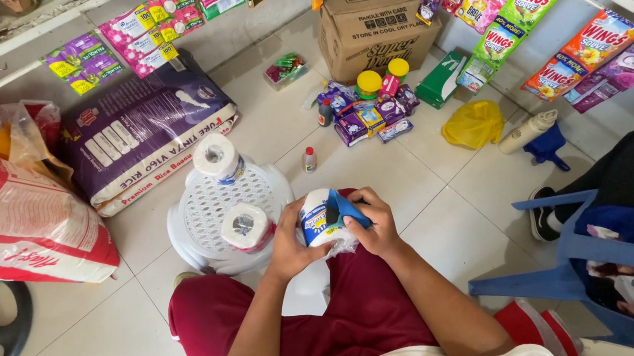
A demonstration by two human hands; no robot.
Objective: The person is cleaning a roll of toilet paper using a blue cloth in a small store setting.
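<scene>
The person is sitting with knees spread, both forearms reaching forward and down from the bottom edge of the view and converging between the thighs. The left hand is cupping from below and from the left side, palm turned inward, fingers curling up and around what it is gripping. The right hand is lying over the top from the right, wrist bent slightly inward, knuckles facing up, fingers folding down and pinching at the front edge. The two hands are sitting close together, thumbs nearly meeting. Both forearms are bare, elbows bending outward.
</scene>
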